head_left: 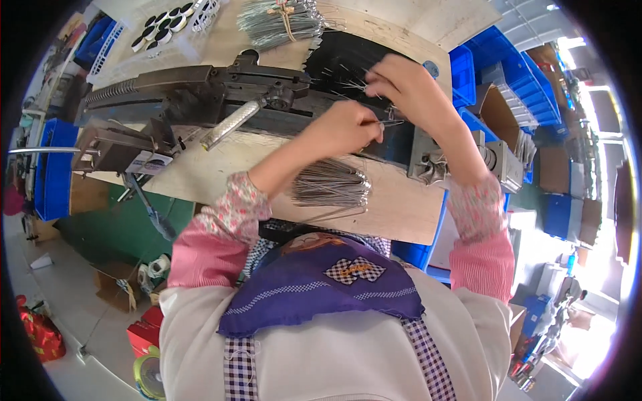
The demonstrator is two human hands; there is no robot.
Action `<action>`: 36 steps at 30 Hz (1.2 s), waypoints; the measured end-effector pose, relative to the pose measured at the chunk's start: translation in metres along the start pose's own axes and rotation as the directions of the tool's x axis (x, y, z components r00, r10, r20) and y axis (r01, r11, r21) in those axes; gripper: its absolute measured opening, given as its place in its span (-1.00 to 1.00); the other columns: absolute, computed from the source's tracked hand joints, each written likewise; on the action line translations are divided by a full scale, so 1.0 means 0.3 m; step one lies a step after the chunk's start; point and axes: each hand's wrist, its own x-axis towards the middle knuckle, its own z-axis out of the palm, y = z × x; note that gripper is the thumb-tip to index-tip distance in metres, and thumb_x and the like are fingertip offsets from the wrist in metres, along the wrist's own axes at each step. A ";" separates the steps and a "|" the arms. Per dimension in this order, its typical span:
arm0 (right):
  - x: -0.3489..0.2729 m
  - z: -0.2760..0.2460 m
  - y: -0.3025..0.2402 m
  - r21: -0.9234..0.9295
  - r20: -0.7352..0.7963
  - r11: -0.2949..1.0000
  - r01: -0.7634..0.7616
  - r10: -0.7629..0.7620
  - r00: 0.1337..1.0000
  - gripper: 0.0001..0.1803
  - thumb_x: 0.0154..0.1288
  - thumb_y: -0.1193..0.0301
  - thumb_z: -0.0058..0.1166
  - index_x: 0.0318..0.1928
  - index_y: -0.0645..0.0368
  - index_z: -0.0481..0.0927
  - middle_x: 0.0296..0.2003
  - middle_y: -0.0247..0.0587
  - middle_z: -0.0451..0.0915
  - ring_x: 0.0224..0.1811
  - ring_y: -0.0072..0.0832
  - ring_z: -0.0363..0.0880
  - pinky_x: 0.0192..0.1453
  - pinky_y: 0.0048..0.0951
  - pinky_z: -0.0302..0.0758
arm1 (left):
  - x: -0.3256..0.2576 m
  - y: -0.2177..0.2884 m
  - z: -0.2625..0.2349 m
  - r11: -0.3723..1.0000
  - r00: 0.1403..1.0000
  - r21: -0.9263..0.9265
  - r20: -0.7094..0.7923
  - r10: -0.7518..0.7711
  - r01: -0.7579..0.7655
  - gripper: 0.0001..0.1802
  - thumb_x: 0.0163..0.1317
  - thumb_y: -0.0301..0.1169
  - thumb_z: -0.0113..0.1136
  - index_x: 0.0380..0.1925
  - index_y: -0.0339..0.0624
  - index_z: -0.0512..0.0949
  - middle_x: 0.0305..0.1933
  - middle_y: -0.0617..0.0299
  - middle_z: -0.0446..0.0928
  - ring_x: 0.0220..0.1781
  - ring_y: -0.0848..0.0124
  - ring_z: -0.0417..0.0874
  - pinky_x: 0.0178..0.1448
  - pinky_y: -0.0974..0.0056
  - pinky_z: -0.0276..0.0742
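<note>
My left hand (344, 127) is closed on a thin metal wire piece (390, 122) that points right over the dark machine bed. My right hand (406, 83) pinches the same thin wire above it, fingers together, beside loose wires on a black pad (341, 57). Under my left forearm a fanned pile of thin wire pieces (331, 187) lies on the wooden bench (221, 164). A tied bundle of similar wires (281, 20) rests at the far edge of the bench.
A long dark metal press machine (200, 87) with a silver lever handle (231, 123) crosses the bench. Blue plastic bins (515, 70) stand at right, another blue bin (50, 170) at left. A tray of round black-and-white parts (167, 23) lies far left. Boxes clutter the floor.
</note>
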 end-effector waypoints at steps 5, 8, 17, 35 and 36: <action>-0.112 -0.027 -0.080 0.117 -0.037 0.985 0.129 -0.125 0.991 -0.86 0.04 0.49 0.21 -0.35 0.21 0.55 -0.36 -0.20 0.49 -0.29 -0.21 0.52 -0.24 -0.30 0.51 | -0.039 0.052 -0.074 0.782 0.970 0.614 -0.106 0.218 -0.108 -0.85 0.10 -0.41 0.17 -0.39 -0.24 0.65 -0.46 0.11 0.59 -0.42 0.24 0.62 -0.36 0.21 0.52; -0.063 0.005 -0.103 0.074 -0.134 0.969 0.237 -0.226 0.965 -0.85 0.01 0.52 0.20 -0.33 0.19 0.58 -0.41 -0.21 0.52 -0.30 -0.22 0.55 -0.25 -0.30 0.53 | -0.112 0.093 -0.135 0.453 0.883 0.878 -0.084 0.462 -0.153 -0.87 -0.02 -0.46 0.21 -0.41 -0.17 0.64 -0.44 0.21 0.54 -0.37 0.27 0.62 -0.33 0.22 0.56; 0.035 0.127 -0.140 0.377 -0.235 0.902 0.210 -0.126 0.964 -0.85 0.09 0.52 0.20 -0.28 0.25 0.61 -0.39 -0.14 0.61 -0.36 -0.23 0.58 -0.23 -0.37 0.54 | -0.360 -0.033 0.028 0.951 0.564 0.136 -0.778 0.275 -0.277 -0.86 0.35 -0.44 0.07 -0.29 -0.28 0.56 -0.40 0.23 0.55 -0.57 0.51 0.48 -0.52 0.45 0.39; -0.060 0.101 -0.282 0.118 -0.256 0.984 0.133 -0.099 0.962 -0.86 0.07 0.45 0.20 -0.34 0.20 0.59 -0.32 -0.13 0.55 -0.33 -0.16 0.59 -0.27 -0.30 0.56 | -0.430 -0.183 -0.073 0.901 0.893 -0.418 -0.352 -0.280 0.117 -0.80 0.26 -0.32 0.12 -0.35 -0.26 0.51 -0.64 0.35 0.43 -0.69 0.59 0.40 -0.62 0.45 0.28; -0.127 0.102 -0.308 0.143 -0.276 0.983 0.116 -0.073 0.958 -0.80 0.07 0.47 0.21 -0.25 0.21 0.60 -0.31 -0.09 0.53 -0.31 -0.10 0.58 -0.28 -0.28 0.55 | -0.504 -0.264 -0.116 0.871 0.775 -0.470 -0.495 -0.393 0.141 -0.71 0.30 -0.22 0.08 -0.40 -0.24 0.52 -0.68 0.35 0.40 -0.73 0.60 0.36 -0.66 0.46 0.22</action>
